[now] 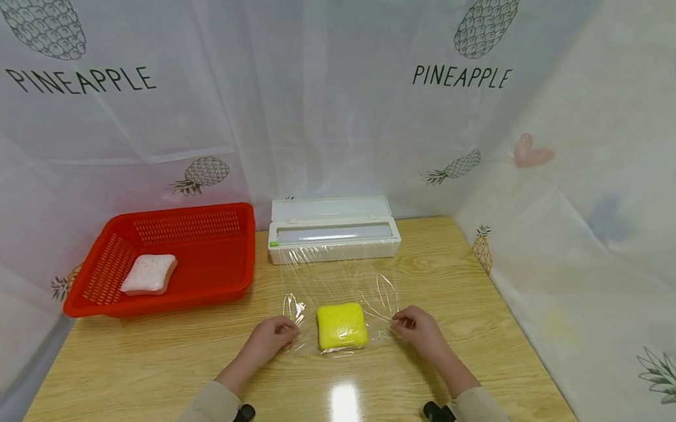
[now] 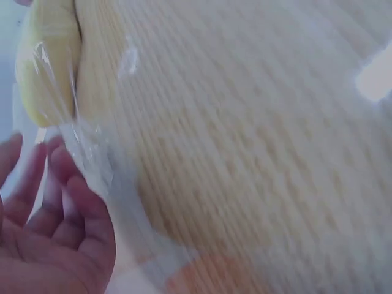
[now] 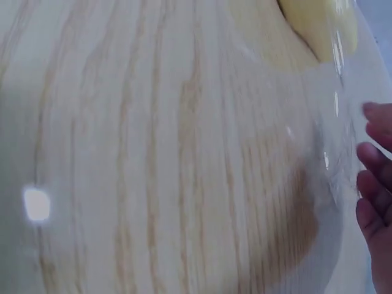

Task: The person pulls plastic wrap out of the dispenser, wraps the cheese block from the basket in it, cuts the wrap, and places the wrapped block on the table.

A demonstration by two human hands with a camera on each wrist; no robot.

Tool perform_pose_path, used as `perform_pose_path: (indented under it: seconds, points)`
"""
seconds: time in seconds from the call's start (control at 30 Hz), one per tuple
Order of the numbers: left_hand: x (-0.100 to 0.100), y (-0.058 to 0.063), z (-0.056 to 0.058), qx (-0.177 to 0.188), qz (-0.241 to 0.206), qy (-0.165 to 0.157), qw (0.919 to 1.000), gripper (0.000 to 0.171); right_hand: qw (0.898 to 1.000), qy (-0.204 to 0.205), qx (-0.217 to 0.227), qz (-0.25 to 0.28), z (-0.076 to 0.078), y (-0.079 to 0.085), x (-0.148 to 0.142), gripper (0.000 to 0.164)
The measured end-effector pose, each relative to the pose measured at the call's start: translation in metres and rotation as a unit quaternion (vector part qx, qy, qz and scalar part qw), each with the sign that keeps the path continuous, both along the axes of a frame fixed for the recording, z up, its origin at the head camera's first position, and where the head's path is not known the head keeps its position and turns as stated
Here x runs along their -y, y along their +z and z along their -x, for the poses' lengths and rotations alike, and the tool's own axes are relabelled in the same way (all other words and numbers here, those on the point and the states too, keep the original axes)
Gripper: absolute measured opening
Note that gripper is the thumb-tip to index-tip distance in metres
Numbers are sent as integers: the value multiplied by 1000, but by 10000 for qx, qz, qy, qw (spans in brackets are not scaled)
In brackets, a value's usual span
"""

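A yellow sponge (image 1: 342, 326) lies on the table in the head view, with clear plastic wrap (image 1: 332, 290) drawn over it from a white wrap dispenser (image 1: 335, 252) behind. My left hand (image 1: 277, 336) pinches the wrap's left side, fingers curled. On the other side my right hand (image 1: 418, 328) pinches the right edge, where the wrap creases toward the fingertips. The left wrist view has the curled left fingers (image 2: 79, 190) beside the wrinkled wrap, below the sponge (image 2: 49, 67). In the right wrist view, the right fingers (image 3: 375, 177) are at the frame's edge, next to creased wrap.
At the back left stands a red plastic basket (image 1: 214, 291) with a pale speckled sponge (image 1: 149, 274) inside. The dispenser's lid (image 1: 330, 208) is raised, and a roll shows within. Pineapple-print curtains (image 1: 331, 107) hang behind and beside the wooden table (image 1: 149, 374).
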State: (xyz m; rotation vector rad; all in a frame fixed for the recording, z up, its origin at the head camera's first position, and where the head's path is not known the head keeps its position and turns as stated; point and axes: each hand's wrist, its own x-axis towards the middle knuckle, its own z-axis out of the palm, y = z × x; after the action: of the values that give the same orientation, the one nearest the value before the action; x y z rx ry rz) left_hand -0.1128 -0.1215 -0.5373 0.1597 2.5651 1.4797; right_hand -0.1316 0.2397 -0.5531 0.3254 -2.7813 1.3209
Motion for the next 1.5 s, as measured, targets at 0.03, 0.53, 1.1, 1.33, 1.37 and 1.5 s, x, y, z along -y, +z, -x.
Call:
perform_pose_path:
  seconds: [0.03,0.53,1.1,1.33,1.37,1.5]
  points:
    - [-1,0,-1,21,-61,-145,9999,7,9999,121,52,48,0,0,0,9]
    - [-6,3,-10,-616,720,-353,9949,13,9938,1004,-434,-199,-3,15,13,22]
    - [-61,-3,-13,-2629,2047,-1213,9350,35,9558,2466,-1450,-686,-4,18,72,24]
    - [-62,-5,-8,-2531,2151,-1321,9339,40,9463,2513,-1604,-1249,2,11,78,30]
    - [-62,-5,-7,-2483,2187,-1333,9342,41,9466,2519,-1562,-1268,2,11,78,31]
    - [-62,-7,-4,-2383,2203,-1369,9359,43,9470,2547,-1390,-1377,4,10,77,37]
